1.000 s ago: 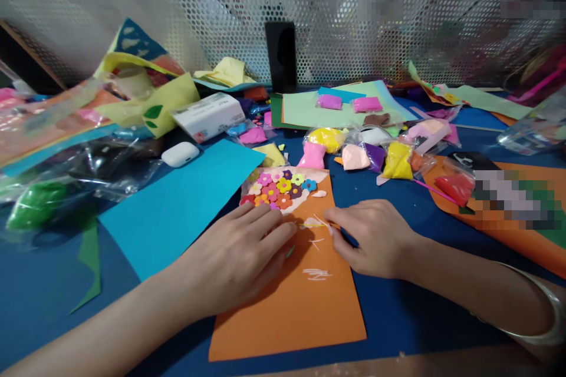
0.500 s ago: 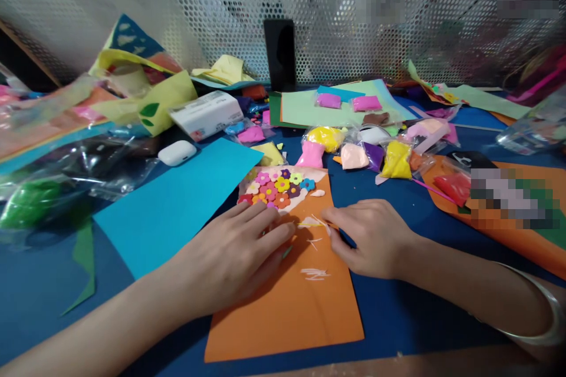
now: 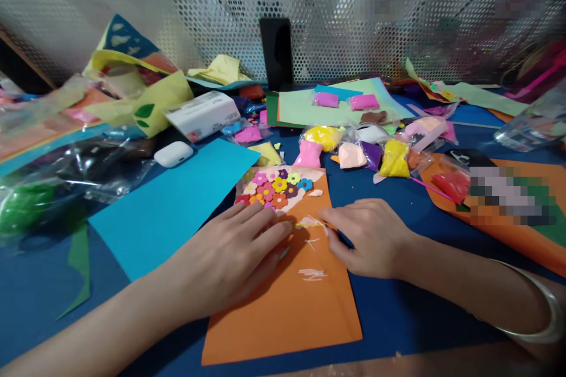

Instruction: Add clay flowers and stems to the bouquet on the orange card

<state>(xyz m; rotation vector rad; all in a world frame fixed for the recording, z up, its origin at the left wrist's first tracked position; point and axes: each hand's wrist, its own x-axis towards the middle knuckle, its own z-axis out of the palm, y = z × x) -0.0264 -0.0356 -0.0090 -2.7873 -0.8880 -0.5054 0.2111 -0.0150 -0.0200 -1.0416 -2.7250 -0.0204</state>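
Observation:
An orange paper sheet point(image 3: 292, 312) lies in front of me on the blue table. At its top sits a cluster of small coloured clay flowers point(image 3: 275, 185) on a pale patch. My left hand point(image 3: 230, 256) lies flat on the sheet's left side, fingers stretched toward a thin yellow clay strip point(image 3: 309, 224). My right hand point(image 3: 367, 235) rests at the sheet's right edge, fingers curled in a pinch at that strip; what they hold is too small to name. Thin white clay bits point(image 3: 313, 274) lie lower on the sheet.
A turquoise sheet point(image 3: 172, 206) lies to the left, with a white earbud case point(image 3: 173, 154) and a white box point(image 3: 204, 114) behind it. Bags of coloured clay point(image 3: 354, 150) crowd the middle back. A black phone point(image 3: 276, 53) leans on the perforated screen. Another orange sheet point(image 3: 522, 230) lies right.
Both hands stay nearly still on the orange sheet. The view has drifted slightly, so everything sits a little further left and up.

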